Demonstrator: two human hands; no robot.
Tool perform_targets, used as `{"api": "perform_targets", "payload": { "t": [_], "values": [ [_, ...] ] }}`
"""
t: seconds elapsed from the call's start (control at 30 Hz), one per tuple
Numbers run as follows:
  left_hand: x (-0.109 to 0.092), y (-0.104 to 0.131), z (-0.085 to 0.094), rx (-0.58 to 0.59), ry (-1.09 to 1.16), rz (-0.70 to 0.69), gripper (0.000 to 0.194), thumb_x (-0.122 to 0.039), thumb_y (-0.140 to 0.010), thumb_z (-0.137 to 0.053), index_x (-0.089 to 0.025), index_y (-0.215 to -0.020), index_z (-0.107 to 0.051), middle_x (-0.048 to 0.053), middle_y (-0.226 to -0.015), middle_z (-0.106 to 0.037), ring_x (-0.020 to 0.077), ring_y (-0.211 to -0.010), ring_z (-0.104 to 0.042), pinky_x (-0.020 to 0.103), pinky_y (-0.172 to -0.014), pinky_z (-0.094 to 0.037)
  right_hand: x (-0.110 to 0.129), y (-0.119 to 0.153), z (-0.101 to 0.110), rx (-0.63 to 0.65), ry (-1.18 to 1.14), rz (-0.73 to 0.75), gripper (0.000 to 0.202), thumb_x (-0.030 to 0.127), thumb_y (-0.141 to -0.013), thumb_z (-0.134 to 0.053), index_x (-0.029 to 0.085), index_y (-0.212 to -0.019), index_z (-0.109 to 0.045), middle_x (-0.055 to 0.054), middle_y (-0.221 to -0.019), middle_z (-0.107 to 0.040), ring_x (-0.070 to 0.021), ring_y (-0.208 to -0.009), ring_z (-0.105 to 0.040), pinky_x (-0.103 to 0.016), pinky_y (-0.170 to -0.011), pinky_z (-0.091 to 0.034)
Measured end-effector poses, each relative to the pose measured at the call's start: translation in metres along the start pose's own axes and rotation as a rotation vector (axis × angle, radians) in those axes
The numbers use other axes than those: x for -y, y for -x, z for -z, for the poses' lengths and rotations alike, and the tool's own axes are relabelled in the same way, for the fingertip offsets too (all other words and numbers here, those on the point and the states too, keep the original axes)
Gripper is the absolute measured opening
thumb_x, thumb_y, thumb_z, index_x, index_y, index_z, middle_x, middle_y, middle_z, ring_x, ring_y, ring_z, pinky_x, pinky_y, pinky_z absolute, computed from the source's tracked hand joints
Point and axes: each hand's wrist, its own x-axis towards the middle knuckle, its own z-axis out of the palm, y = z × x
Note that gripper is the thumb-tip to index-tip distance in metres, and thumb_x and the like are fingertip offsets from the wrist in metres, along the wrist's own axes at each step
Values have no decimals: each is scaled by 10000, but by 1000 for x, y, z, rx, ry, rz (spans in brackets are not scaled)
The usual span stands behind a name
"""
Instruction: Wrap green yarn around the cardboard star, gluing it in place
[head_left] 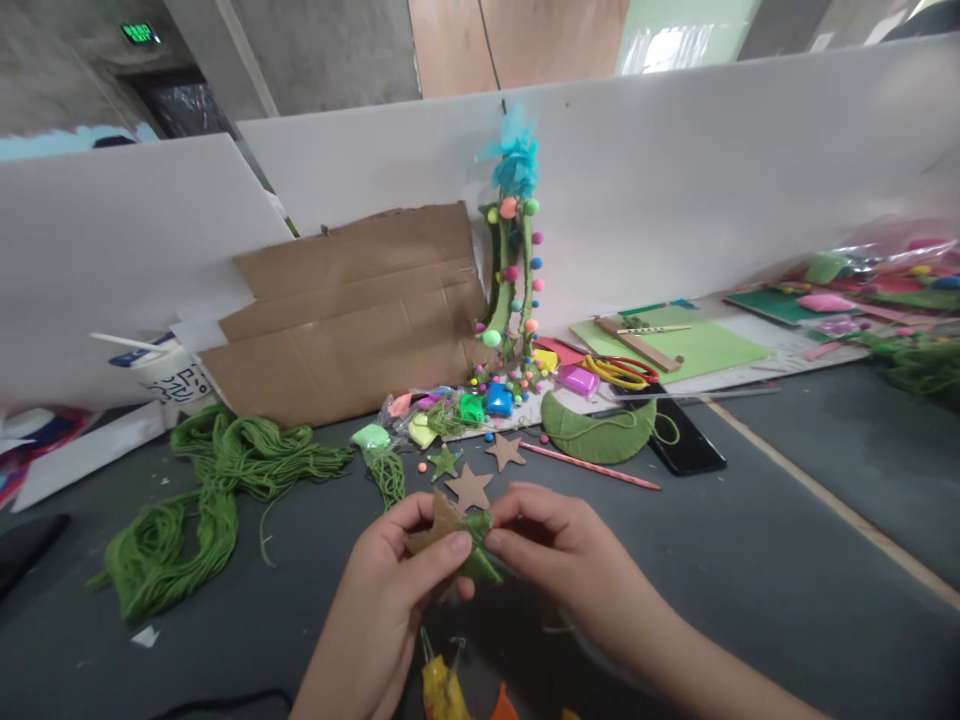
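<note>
Hands [480, 560] together (star [442, 522] between)

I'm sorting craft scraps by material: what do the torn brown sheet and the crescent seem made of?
Brown sheet: matte corrugated cardboard, judging by its creases and ragged edges. Crescent: probably matte green yarn, wrapped in strands; its core is hidden.

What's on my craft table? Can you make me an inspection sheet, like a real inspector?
Surface: dark table, with a white scrap on it.
Job's things: part-green star in hand; green yarn, two plain stars and a moon lie around.
Clutter: phone partly under the moon; scissors, clay packs and little balls crowd the back.
Hands: left holds the star; right pinches its green part.
Cables: black cord near the bottom edge; where it goes is hidden.
Surroundings: white boards, lit green sign.
</note>
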Motion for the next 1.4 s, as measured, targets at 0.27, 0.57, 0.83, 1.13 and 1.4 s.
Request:
{"api": "perform_targets", "payload": {
  "t": [0.27,0.57,0.83,1.13,1.4],
  "values": [
    [4,-2,1,-35,-39,-69,41,-161,-733,-692,-161,-753,-655,-19,-688,-622,101,-598,-515,193,-538,-465,-3,7,0,-52,467,496,185,105,-877,-483,164,-794,-637,-1,-675,-557,-115,-595,-508,-196,-532,-376],
    [-2,6,1,-236,-738,-325,40,-208,-714,-651,-205,-687,-622,-20,-700,-581,168,-644,-535,246,-583,-435,5,11,1,0,917,580,275,124,-906,-389,162,-727,-595,-7,-651,-512,-136,-530,-437,-261,-479,-300],
    [-1,3,-3,-78,-818,-317,115,-130,-684,-601,-206,-598,-593,-25,-647,-537,166,-624,-529,237,-564,-399,14,11,15,131,780,486,147,119,-883,-466,171,-783,-559,1,-742,-541,-124,-632,-476,-231,-572,-344],
    [-1,3,0,150,-470,-12,76,-179,-626,-668,-184,-602,-596,-53,-526,-513,116,-432,-529,211,-432,-399,21,3,27,217,290,68,98,108,-776,-590,179,-711,-611,57,-650,-529,-81,-578,-456,-186,-525,-324],
    [4,7,-5,134,-229,-85,94,-177,-622,-722,-171,-602,-631,-32,-665,-549,87,-477,-545,208,-474,-443,-1,-8,21,317,-437,-363,131,235,-681,-702,158,-670,-597,79,-540,-441,-54,-462,-297,-193,-431,-176]
  ]
}}
